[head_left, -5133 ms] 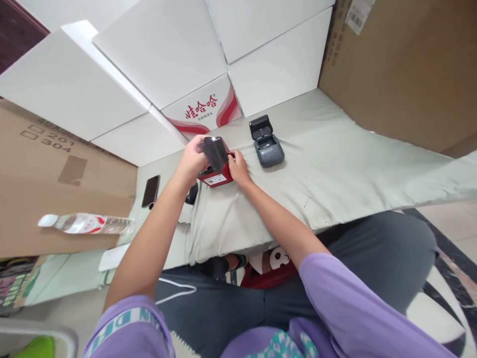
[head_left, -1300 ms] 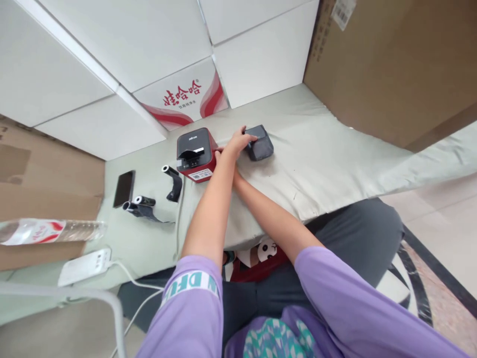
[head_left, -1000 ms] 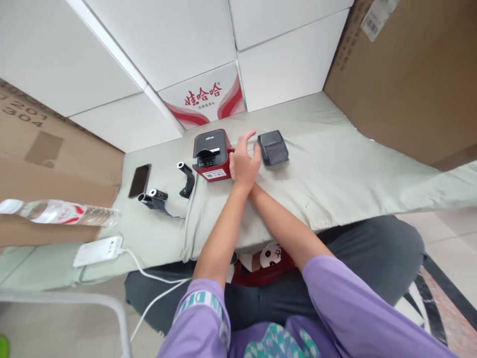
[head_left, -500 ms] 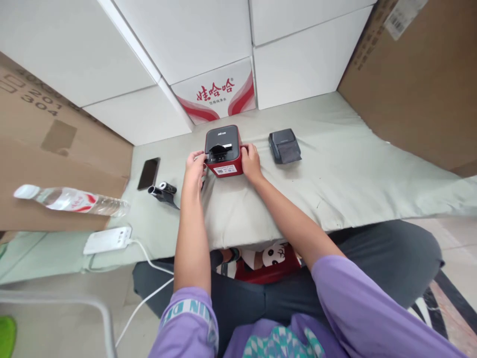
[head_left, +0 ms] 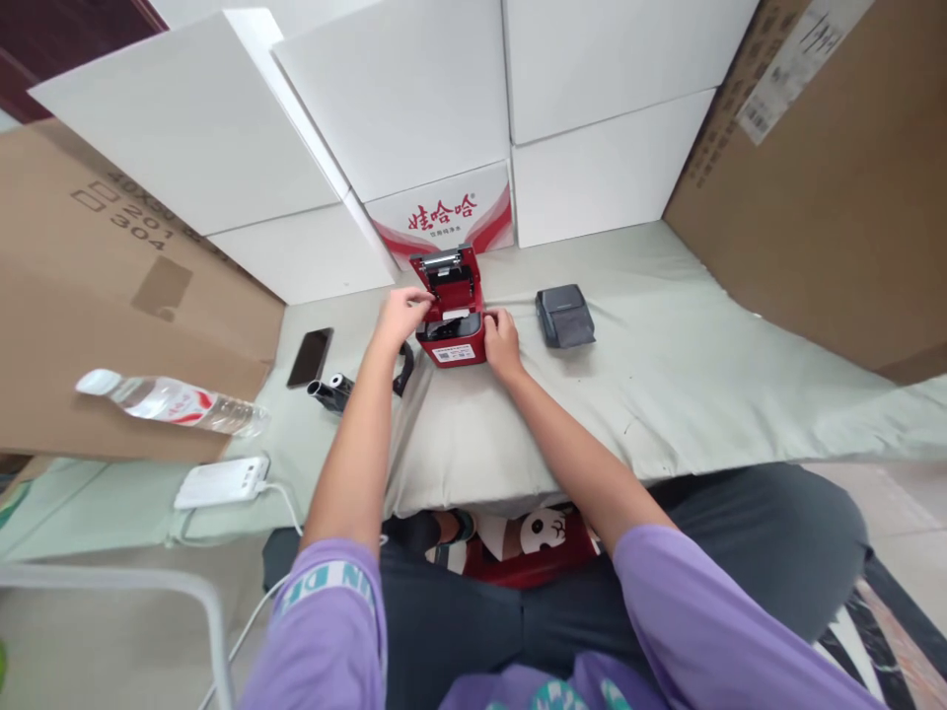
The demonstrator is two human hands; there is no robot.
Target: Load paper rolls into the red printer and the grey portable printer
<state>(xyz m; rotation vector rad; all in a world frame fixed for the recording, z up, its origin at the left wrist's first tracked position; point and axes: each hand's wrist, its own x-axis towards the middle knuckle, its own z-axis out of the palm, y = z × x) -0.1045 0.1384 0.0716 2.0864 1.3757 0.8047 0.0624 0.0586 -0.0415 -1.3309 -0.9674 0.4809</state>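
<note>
A small red and black label printer (head_left: pixel 453 353) stands on the cloth-covered surface, a white sticker on its front. Its lid (head_left: pixel 459 293) is tipped up and back, showing the red inside and a dark strip within. My left hand (head_left: pixel 403 314) has its fingers closed at the lid's left edge. With fingers bent against the printer's right side, my right hand (head_left: pixel 502 342) grips the body. Left of the printer, partly behind my left forearm, lie black rolls (head_left: pixel 330 392) and a curled black strip (head_left: pixel 403 369).
A smaller black printer (head_left: pixel 565 316) sits to the right. At left are a phone (head_left: pixel 309 357), a water bottle (head_left: pixel 178 402) and a white power bank (head_left: pixel 222 482) with a cable. White boxes (head_left: pixel 436 99) line the back; cardboard boxes (head_left: pixel 829 227) flank the sides.
The printer's lid has gone from shut to raised. My left hand has moved from the printer's left side up to the lid; my right hand stays at the right side. The view has shifted slightly.
</note>
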